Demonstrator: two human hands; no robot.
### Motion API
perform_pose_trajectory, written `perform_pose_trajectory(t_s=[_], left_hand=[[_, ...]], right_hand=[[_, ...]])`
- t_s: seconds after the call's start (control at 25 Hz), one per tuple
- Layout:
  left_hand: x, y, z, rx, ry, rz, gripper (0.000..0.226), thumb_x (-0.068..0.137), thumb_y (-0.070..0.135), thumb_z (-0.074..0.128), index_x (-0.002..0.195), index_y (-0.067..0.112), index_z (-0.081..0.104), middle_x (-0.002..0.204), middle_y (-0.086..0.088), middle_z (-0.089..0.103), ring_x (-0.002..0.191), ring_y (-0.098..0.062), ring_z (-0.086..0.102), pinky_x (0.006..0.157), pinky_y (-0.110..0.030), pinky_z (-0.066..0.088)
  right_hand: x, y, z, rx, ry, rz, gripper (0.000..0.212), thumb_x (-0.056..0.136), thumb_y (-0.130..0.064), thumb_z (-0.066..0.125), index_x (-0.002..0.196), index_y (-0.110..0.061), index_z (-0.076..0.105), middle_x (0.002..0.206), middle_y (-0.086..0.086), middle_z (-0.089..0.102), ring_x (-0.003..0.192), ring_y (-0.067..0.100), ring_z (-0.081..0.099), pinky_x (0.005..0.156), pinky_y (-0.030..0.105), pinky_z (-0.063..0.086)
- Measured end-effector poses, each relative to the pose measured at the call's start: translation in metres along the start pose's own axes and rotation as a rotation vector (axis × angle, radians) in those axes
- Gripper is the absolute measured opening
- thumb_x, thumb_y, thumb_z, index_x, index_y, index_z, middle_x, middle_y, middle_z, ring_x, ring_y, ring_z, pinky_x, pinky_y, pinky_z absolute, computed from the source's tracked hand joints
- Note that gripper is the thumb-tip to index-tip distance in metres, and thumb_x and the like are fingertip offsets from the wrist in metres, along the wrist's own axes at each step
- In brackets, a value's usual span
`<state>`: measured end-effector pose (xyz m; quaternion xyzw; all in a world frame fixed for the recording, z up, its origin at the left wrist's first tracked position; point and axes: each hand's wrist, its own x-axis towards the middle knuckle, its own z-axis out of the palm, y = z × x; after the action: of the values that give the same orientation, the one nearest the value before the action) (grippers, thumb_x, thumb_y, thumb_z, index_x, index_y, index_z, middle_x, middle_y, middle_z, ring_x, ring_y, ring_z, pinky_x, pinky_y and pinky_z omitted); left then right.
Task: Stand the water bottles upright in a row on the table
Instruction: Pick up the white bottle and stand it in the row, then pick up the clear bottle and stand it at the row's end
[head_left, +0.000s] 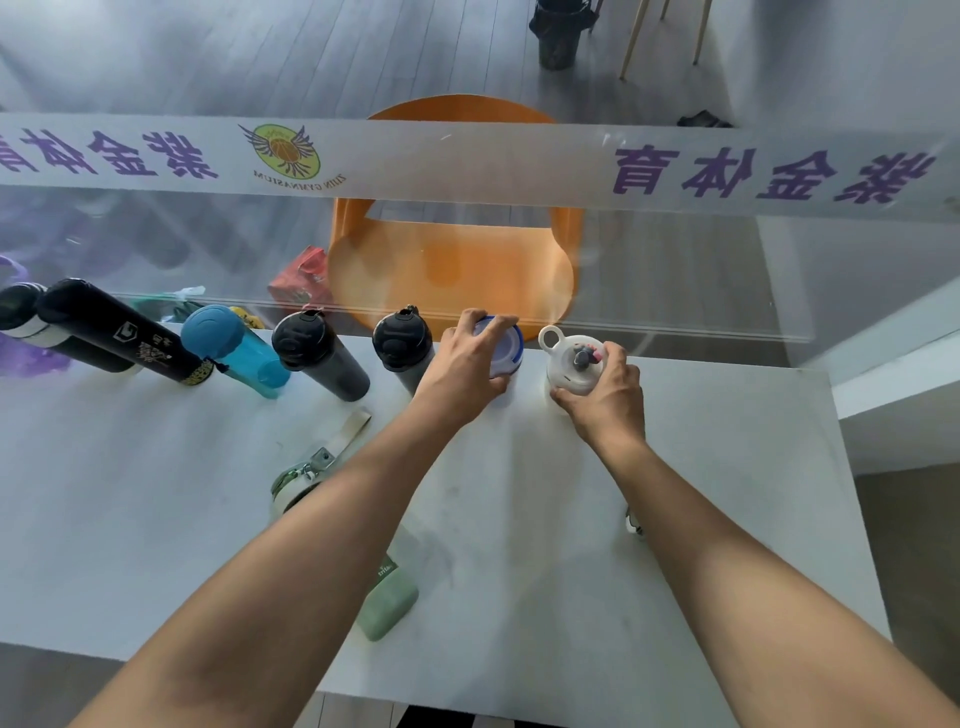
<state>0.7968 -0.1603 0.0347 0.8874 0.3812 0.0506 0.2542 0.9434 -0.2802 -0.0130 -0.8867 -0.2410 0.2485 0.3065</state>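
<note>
Several bottles stand upright in a row along the far edge of the white table (701, 467): two black flasks (119, 332), a blue bottle (228, 343) and two dark grey ones (317, 353), (402, 345). My left hand (462, 364) grips a clear bottle with a blue-rimmed lid (506, 345), upright at the row's right end. To its right, my right hand (608, 400) holds a white bottle with a loop handle (569, 358), also upright. A pale green bottle (387, 603) with a strap lies on its side under my left forearm, partly hidden.
A glass panel with a printed white banner (467, 156) rises just behind the row. Beyond it stand an orange chair (452, 270) and a red packet (304, 280). A small white object (632, 522) lies beside my right forearm. The table's right edge is near.
</note>
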Motion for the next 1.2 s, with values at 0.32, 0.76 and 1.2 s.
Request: perform_pose_trajectory(t_s=[0.32,0.76,1.2], left_hand=[[-0.025,0.027,0.0,0.175,0.187,0.134,0.066,0.081,0.025,0.067,0.143,0.028,0.043,0.149,-0.012,0.039,0.132,-0.037,0.038,0.104,-0.047,0.038],[-0.096,0.111,0.122,-0.032,-0.416,0.239,0.062,0.093,0.013,0.042,0.15,0.034,0.027,0.157,-0.002,0.032,0.132,-0.037,0.039,0.108,-0.048,0.038],[-0.074,0.138,0.174,0.026,-0.588,0.166,0.074,0.071,0.032,0.076,0.137,0.028,0.043,0.128,-0.007,0.046,0.116,-0.029,0.051,0.095,-0.039,0.048]], right_hand=[[-0.044,0.035,-0.051,-0.031,0.077,0.075,0.095,0.08,-0.038,0.075,0.156,-0.021,0.02,0.145,0.017,0.046,0.133,0.035,0.046,0.109,0.044,0.04],[-0.16,0.151,-0.084,-0.056,0.274,0.24,0.041,0.09,-0.014,0.06,0.131,-0.015,0.059,0.125,0.017,0.061,0.112,0.038,0.059,0.097,0.041,0.047],[-0.156,0.187,-0.086,0.016,-0.05,0.25,0.063,0.097,-0.026,0.052,0.156,-0.028,0.027,0.146,0.012,0.044,0.129,0.031,0.051,0.107,0.038,0.042]])
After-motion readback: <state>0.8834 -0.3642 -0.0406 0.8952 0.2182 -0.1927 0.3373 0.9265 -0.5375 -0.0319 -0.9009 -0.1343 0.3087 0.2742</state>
